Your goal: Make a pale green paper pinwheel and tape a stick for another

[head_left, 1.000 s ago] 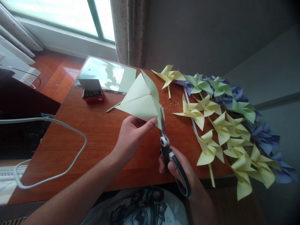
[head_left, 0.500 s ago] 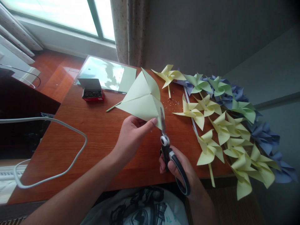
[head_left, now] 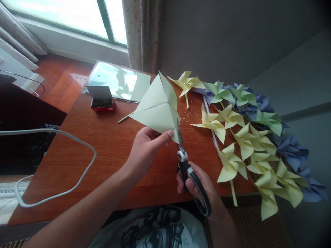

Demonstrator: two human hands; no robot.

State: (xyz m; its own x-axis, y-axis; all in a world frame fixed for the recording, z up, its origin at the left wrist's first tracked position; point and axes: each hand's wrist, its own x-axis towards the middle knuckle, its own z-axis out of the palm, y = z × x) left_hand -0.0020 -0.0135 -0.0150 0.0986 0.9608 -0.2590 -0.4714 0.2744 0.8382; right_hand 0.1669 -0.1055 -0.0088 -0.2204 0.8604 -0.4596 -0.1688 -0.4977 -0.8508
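My left hand [head_left: 151, 144] pinches the near edge of a pale green sheet of paper [head_left: 155, 113], thumb on top and fingers underneath. Creases cross the sheet and meet near its middle; its far part bends up. In my right hand [head_left: 199, 186] is a pair of scissors [head_left: 183, 156] with black-and-white handles. The blades point away from me and lie at the sheet's right corner, nearly closed, with the paper's edge against them. A thin rolled green paper stick [head_left: 125, 117] lies on the table, its far end hidden under the sheet.
Several yellow pinwheels [head_left: 231, 163], green pinwheels [head_left: 269, 120] and blue ones [head_left: 292, 150] crowd the table's right side. A small open box [head_left: 102, 104] of dark bits stands left, before a glossy plastic folder [head_left: 116, 81]. Paper scraps [head_left: 191, 113] dot the wooden table [head_left: 108, 155]. A white cable [head_left: 88, 168] loops at left.
Both hands keep nearly the same place. The sheet and the scissors have shifted very slightly, the sheet's far tip a little to the right.
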